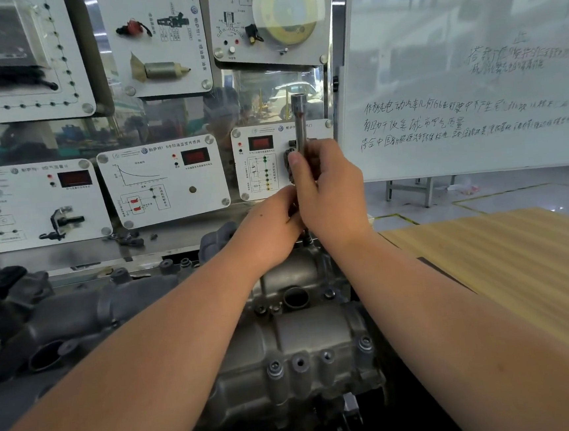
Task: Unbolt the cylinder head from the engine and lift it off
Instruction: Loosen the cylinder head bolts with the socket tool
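Grey cast metal forms the cylinder head [307, 333], which sits low in the middle of the view, on the engine, between the person's two forearms. One round opening shows in its upper face, and bolt heads and bosses stand along its near edge. One upright steel socket tool [300, 124] stands at the far end of the cylinder head, its shaft vertical and its top end clear above both hands. The right hand [329, 190] is wrapped around the tool's middle, fingers curled and thumb laid along a dark knurled part. The left hand [270, 230] grips the tool just below, touching the right hand, fingers curled round the lower shaft; what the tool's tip engages is hidden by the hands. Six white instrument panels [163, 181] hang on the board behind the engine, three above and three below. One whiteboard [469, 61] with handwriting stands to the right. One ribbed wooden surface [507, 264] lies beside the engine on the right.
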### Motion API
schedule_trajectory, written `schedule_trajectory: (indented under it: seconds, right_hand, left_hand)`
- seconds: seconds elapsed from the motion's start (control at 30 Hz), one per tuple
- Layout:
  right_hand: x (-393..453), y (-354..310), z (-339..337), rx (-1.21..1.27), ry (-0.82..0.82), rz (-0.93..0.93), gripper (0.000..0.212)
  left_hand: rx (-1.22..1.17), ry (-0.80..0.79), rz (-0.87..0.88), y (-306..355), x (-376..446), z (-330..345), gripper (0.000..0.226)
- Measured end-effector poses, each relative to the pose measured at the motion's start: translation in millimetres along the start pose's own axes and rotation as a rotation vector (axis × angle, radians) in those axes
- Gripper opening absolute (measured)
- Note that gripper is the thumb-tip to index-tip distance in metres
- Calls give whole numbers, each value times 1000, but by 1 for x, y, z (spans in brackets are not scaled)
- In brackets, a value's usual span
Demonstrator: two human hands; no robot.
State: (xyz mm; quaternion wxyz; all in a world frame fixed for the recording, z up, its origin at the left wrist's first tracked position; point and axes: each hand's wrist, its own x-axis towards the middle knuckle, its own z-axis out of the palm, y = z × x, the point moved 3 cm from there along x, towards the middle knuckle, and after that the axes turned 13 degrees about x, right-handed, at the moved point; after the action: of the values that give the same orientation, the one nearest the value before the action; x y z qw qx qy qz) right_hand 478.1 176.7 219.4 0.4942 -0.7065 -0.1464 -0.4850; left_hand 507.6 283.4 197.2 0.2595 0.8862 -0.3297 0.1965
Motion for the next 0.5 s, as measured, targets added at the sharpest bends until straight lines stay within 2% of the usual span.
schedule_trajectory:
  seconds: [0.27,0.33,0.4,0.5]
  right_hand:
    - [-1,1,1,34,-9,10,26]
    - [1,3,1,17,1,24,20]
    - [2,3,0,3,10,15,12]
    - [0,2,2,-19,-12,-14,24]
  left_hand:
    - [14,6,43,3,0,-2,23]
    - [17,9,34,2,1,-1,13]
    - [10,8,22,1,1,0,14]
    - [-33,-10,45,1,0,-1,16]
